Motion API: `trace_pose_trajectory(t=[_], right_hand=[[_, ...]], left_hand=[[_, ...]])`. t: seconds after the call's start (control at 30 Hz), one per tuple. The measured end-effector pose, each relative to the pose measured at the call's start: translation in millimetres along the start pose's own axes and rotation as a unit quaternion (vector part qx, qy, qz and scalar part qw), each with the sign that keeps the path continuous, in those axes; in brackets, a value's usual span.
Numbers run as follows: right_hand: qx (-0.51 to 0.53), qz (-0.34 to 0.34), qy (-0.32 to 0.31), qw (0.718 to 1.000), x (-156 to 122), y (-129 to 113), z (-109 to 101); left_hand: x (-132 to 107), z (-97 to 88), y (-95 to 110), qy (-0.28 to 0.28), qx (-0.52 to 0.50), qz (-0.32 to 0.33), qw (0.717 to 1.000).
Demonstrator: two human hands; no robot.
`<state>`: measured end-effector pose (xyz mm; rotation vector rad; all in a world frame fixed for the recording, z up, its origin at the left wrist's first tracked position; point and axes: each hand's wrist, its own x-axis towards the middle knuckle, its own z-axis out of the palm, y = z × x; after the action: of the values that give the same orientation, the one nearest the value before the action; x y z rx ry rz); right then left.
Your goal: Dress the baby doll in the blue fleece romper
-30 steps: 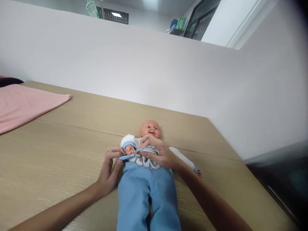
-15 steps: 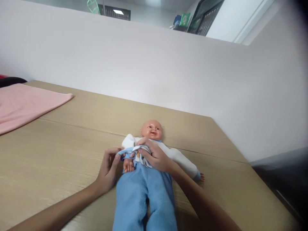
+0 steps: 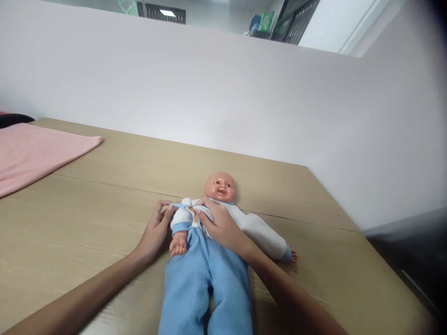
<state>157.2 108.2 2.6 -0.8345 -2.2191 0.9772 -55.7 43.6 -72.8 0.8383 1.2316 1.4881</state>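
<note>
A baby doll (image 3: 220,187) lies face up on the table, its head away from me. It wears a white top (image 3: 260,229) with light blue cuffs and blue fleece trousers (image 3: 206,284). At the doll's chest, my left hand (image 3: 158,228) pinches the blue-trimmed edge of the top near the doll's bent arm. My right hand (image 3: 221,223) is closed on another part of the same edge, over an animal print that it partly covers. Between my hands the edge is stretched taut. The doll's fist (image 3: 178,244) sticks out of its cuff below.
A pink cloth (image 3: 45,151) lies flat on the left of the brown table (image 3: 104,209). Behind the table runs a pale wall (image 3: 209,88). A dark object (image 3: 16,119) is at the far left edge.
Both hands have moved the top's edge up toward the doll's chest. The doll's cuff and forearm, partly covered before, now show below the edge, and its fist sits further left.
</note>
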Motion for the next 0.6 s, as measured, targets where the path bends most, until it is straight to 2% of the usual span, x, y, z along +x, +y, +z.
trace_pose_trajectory(t=[0.07, 0.23, 0.37, 0.47, 0.6], right_hand=[[0.005, 0.018, 0.012, 1.000, 1, 2, 1], [0.027, 0.040, 0.023, 0.999, 4, 9, 2], [0.072, 0.039, 0.027, 0.996, 6, 14, 0], [0.098, 0.030, 0.028, 0.994, 6, 17, -1], [0.119, 0.041, 0.055, 0.991, 5, 20, -4]], left_hand=[[9, 2.0, 0, -0.018, -0.019, -0.032, 0.999], [19, 5.5, 7, -0.030, -0.004, 0.015, 0.999], [25, 5.1, 15, -0.079, -0.059, -0.050, 0.994], [36, 11.5, 16, -0.101, -0.118, -0.097, 0.983], [57, 26.3, 11, -0.133, -0.139, -0.100, 0.976]])
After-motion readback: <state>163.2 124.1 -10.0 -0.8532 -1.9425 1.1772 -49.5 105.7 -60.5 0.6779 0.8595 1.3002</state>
